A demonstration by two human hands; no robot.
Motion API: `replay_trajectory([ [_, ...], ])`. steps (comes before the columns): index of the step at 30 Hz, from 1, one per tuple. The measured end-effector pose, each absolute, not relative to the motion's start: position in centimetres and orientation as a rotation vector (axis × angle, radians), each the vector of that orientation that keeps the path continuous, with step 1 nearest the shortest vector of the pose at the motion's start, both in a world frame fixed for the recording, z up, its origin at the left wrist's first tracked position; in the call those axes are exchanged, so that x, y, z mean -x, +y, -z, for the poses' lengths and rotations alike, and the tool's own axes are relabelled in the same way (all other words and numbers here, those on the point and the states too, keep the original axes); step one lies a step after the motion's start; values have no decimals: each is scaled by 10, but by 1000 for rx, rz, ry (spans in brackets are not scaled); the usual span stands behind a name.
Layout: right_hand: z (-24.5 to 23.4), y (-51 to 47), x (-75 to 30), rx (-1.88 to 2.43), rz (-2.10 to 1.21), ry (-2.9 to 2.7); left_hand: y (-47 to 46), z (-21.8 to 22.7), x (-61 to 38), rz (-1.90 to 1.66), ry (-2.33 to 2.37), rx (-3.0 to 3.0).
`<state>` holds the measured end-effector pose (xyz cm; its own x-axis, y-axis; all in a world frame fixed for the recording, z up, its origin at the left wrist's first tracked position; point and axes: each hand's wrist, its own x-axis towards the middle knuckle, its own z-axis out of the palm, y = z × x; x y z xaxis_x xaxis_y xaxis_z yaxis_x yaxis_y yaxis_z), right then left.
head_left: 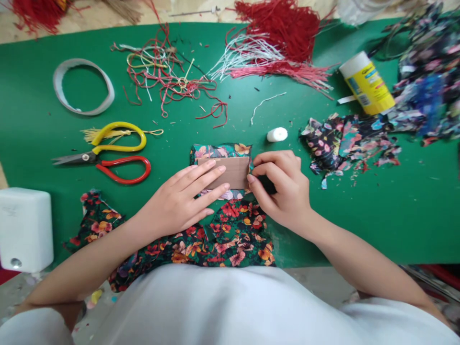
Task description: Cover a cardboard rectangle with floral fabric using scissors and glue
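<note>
A small brown cardboard rectangle (235, 173) lies on a piece of floral fabric (230, 150), whose edges show above and below it. My left hand (179, 199) rests flat over the cardboard's left part, fingers stretched and slightly spread. At the right edge of the cardboard, my right hand (282, 187) has thumb and fingers pinched on the fabric's edge; the exact grip is partly hidden. Nearer my body spreads a larger dark floral cloth (230, 235) with red and orange flowers. A small white capped tube or bottle (277, 134) lies just beyond my right hand.
Scissors (122, 153) with yellow and red handles lie left, below a tape ring (84, 87). Tangled red cords (168, 76) and a red tassel bundle (280, 28) lie at the back. Right are a yellow glue bottle (370, 86) and fabric scraps (348, 141). A white box (25, 227) stands left.
</note>
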<state>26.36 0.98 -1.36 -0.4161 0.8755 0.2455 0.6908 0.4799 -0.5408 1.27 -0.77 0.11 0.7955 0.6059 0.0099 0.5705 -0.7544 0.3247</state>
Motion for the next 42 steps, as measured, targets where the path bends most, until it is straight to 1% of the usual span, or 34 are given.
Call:
replay_trajectory([
  [6, 5, 7, -262, 1270, -675, -2030, -8, 1, -11, -273, 891, -2643],
  [13, 7, -3, -256, 1260, -1131, -1544, -11, 3, -12, -379, 885, -2549],
  [15, 10, -8, -254, 1276, -1122, -1538, -14, 3, -15, -418, 864, -2517],
  [19, 17, -16, -249, 1321, -946, -1635, -18, 1, -19, -424, 858, -2469],
  [22, 19, -18, -246, 1297, -878, -1601, -19, -1, -21, -485, 817, -2420],
  [25, 17, -16, -246, 1284, -799, -1582, -18, -4, -19, -674, 842, -2347],
  [27, 14, -14, -247, 1285, -762, -1598, -18, -5, -17, -847, 985, -2265],
  [30, 11, -13, -248, 1235, -842, -1592, -20, -5, -16, -998, 1162, -1950],
  [32, 10, -14, -248, 1159, -993, -1583, -22, -6, -17, -925, 1103, -1650],
  [35, 9, -18, -246, 1051, -1320, -1539, -23, -9, -20, -667, 968, -1347],
  [38, 8, -20, -245, 1040, -1552, -1454, -20, -13, -24, -544, 1060, -1382],
  [42, 5, -17, -246, 1135, -1636, -1490, -15, -15, -28, -556, 1189, -1372],
])
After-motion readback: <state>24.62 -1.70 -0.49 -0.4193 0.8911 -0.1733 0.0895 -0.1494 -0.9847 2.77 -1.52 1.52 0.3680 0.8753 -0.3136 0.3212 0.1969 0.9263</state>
